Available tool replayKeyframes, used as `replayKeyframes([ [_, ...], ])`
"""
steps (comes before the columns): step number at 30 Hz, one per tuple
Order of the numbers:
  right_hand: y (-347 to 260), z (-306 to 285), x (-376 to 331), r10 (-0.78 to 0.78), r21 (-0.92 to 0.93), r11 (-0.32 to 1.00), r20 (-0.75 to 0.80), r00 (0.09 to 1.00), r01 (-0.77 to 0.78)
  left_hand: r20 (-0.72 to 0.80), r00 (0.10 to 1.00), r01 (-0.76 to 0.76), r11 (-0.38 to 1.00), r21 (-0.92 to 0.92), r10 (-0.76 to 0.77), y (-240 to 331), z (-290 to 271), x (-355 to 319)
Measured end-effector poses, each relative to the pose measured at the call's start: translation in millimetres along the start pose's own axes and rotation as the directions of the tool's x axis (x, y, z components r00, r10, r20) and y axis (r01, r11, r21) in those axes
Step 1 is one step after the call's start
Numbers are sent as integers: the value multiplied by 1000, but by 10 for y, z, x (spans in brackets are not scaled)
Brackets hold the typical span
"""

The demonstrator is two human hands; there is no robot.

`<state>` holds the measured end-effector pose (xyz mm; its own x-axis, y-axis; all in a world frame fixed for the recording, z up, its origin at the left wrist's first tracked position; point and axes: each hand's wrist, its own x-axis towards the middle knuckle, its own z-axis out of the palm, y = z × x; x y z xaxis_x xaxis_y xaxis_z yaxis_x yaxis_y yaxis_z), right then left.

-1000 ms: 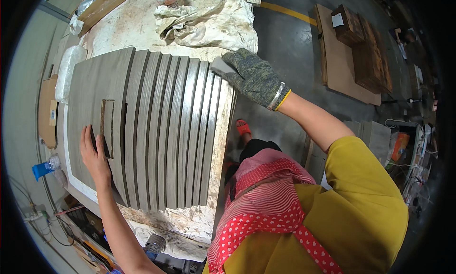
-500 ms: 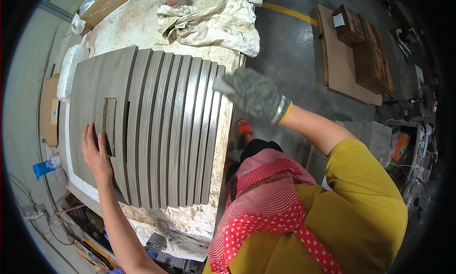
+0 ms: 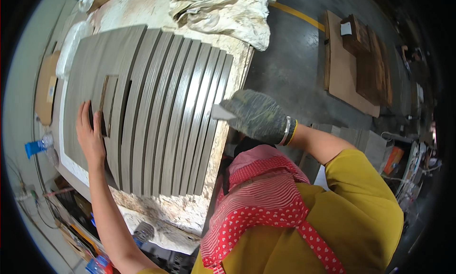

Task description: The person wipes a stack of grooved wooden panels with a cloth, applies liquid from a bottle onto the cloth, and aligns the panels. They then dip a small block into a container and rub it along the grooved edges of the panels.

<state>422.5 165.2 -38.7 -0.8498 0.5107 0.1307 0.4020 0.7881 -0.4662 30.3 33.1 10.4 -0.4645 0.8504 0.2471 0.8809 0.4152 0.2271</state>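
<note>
Grey wood-grain panels [image 3: 159, 117] lie on the table in a stepped row, each overlapping its neighbour so their long edges show. The leftmost panel [image 3: 88, 65] has a narrow rectangular cut-out. On that panel, just left of the cut-out, rests my bare left hand [image 3: 91, 136], fingers apart and lying flat. My right hand [image 3: 256, 115], in a dark grey-green knit glove, is closed round a small flat pale grey piece [image 3: 222, 113], perhaps an abrasive pad. That piece sits at the right-hand edge of the row; whether it touches the panel is hard to tell.
A stained white cloth [image 3: 228, 13] lies at the table's far end. Bubble wrap [image 3: 75, 48] and a cardboard piece [image 3: 46, 89] stand along the left side. A blue-capped bottle [image 3: 38, 146] is at far left. Brown wooden boxes [image 3: 373, 60] on cardboard occupy the floor at right.
My right hand has moved nearer along the right-hand panel edge with the pale piece. My left hand stays on the leftmost panel. The whole view has shifted slightly.
</note>
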Motion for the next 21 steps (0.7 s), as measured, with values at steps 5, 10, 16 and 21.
replayKeyframes([
  [5, 283, -29, 170, 25, -58, 997, -401, 916, -53, -23, 999, -33, 999, 17, 33, 42, -16, 32],
  [10, -214, 88, 35, 32, -199, 980, 61, 998, -19, -42, 999, -12, 1000, 15, 13, -40, 19, 10],
  [16, -272, -81, 40, -166, -204, 970, -163, 973, 131, -52, 999, -9, 1000, 28, 10, -74, 28, -11],
  [21, -214, 6, 24, -20, -86, 996, -87, 996, 12, -57, 998, -16, 999, 33, 18, -63, 27, 5],
])
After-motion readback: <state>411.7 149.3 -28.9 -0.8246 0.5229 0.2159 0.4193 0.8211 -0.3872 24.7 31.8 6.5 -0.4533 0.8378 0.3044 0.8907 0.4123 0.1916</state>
